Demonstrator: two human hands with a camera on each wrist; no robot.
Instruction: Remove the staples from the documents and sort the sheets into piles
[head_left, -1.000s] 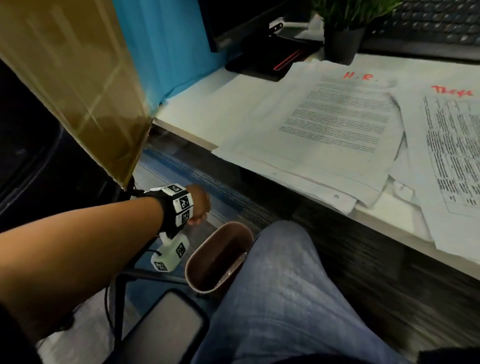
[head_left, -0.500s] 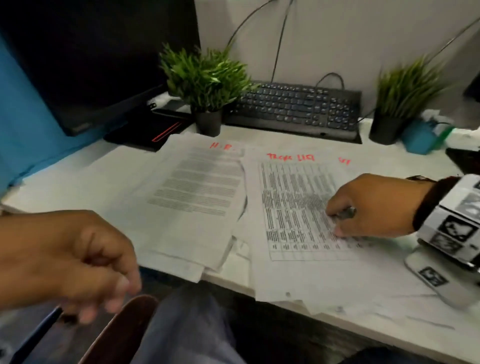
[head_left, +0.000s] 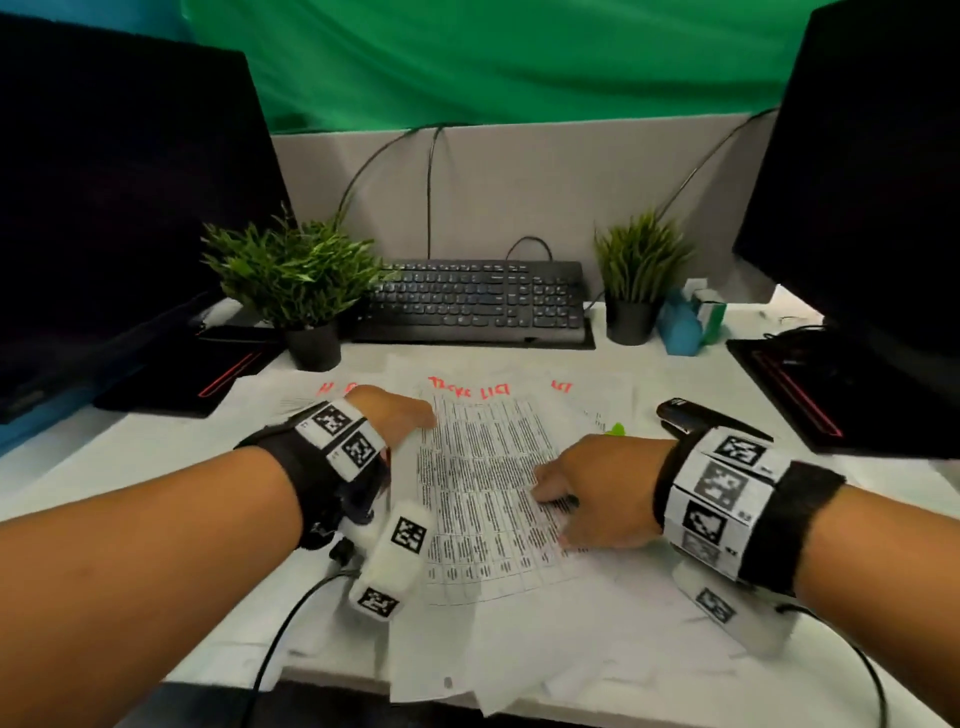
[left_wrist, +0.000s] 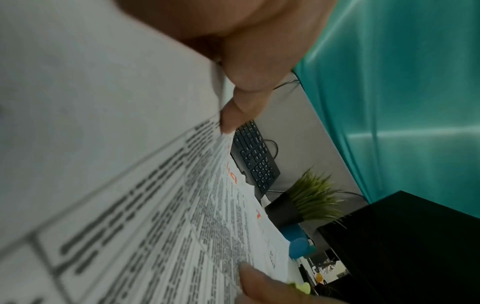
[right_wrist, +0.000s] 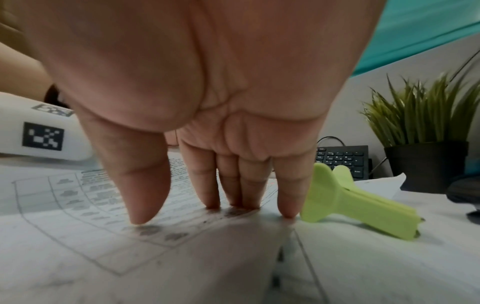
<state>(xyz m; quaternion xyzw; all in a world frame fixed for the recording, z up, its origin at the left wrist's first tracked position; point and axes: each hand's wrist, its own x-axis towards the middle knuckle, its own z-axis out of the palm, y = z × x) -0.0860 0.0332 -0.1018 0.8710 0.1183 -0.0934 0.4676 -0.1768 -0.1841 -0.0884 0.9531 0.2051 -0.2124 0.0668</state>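
A printed table sheet (head_left: 483, 488) with red writing on top lies in the middle of the white desk (head_left: 130, 457), over other loose sheets. My left hand (head_left: 410, 421) is at its top left corner; in the left wrist view the thumb and a finger of my left hand (left_wrist: 231, 121) pinch the sheet's (left_wrist: 155, 205) edge. My right hand (head_left: 566, 514) presses straight fingertips (right_wrist: 142, 216) down on the sheet (right_wrist: 78, 205). A green staple remover (right_wrist: 358, 205) lies just right of that hand, also visible behind it as the staple remover (head_left: 617, 430). Another pile (head_left: 291, 400) marked in red lies left.
A black stapler (head_left: 685, 415) lies right of the papers. A keyboard (head_left: 478, 299) stands at the back between two potted plants (head_left: 296, 280) (head_left: 639, 270). Dark monitors (head_left: 119, 208) (head_left: 872, 208) flank the desk. Sheets overhang the front edge (head_left: 467, 686).
The view has swung up from a bin on the floor to the desk. My left hand moved from over the bin to the sheet's top left corner. My right hand stays on the sheet.
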